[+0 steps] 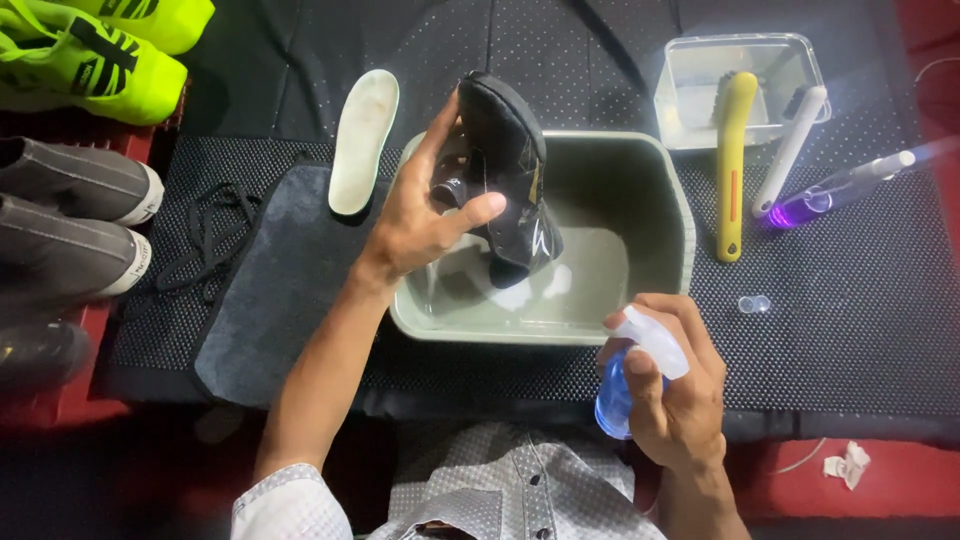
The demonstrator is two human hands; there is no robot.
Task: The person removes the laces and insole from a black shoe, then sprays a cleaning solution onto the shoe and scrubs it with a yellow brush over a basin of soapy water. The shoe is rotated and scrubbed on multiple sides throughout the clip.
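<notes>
At the centre of the frame the left hand [425, 215] grips a black shoe [505, 175], fingers wrapped round its opening and thumb pressed on its side, holding it tilted over a grey-green plastic basin [670, 215] that holds a shallow layer of water. At the lower right the right hand [675, 385] is closed around a blue spray bottle [615, 395] with a white trigger head, its nozzle turned up toward the shoe.

The shoe looks already stripped for cleaning: a pale insole [363, 140] lies apart at the upper centre-left, and loose black laces [205, 235] sit on the dark mat [270, 300] at the left. The shoe's surface shows no foam, so wetting seems to be at hand rather than done. A yellow-handled brush [733, 165] and a white-handled brush [790, 150] rest untouched against a clear tub [690, 60] at the upper right, so scrubbing appears yet to come. Neon-yellow shoes [90, 55] wait at the upper left.
</notes>
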